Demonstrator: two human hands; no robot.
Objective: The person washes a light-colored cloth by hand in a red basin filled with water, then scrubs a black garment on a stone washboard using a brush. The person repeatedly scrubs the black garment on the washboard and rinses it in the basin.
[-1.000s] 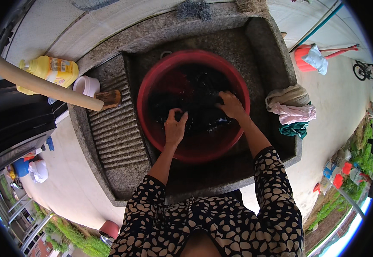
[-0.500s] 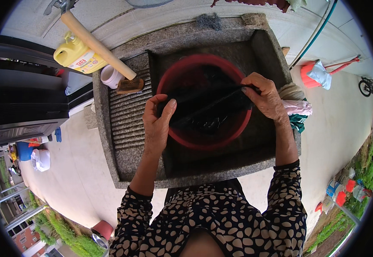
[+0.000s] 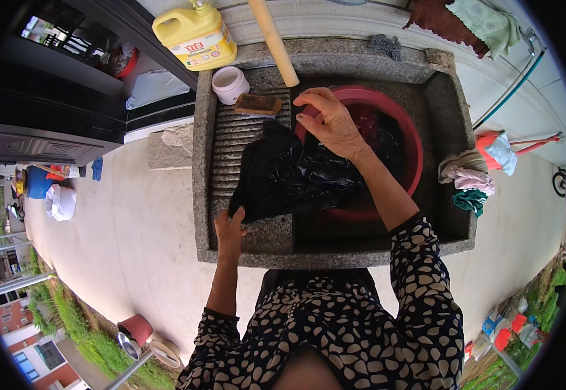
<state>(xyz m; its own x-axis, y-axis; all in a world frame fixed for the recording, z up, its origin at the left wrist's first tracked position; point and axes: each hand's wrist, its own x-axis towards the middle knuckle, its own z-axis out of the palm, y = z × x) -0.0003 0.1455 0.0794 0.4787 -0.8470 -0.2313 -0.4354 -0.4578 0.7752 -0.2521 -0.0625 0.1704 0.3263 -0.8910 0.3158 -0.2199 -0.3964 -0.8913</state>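
Draped from the left washboard (image 3: pixel 226 156) over the tub (image 3: pixel 414 140)'s left rim, the wet black cloth (image 3: pixel 273 175) looks heavy, limp and slippery, best gripped at edges: left hand (image 3: pixel 229 229) pinches its near-left corner, right hand (image 3: pixel 336 129) hovers, fingers parted.

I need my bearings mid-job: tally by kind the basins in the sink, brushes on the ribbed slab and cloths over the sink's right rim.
Basins: 1 (red basin)
Brushes: 1 (brown brush)
Cloths: 3 (beige cloth, pink cloth, green cloth)
Total: 5
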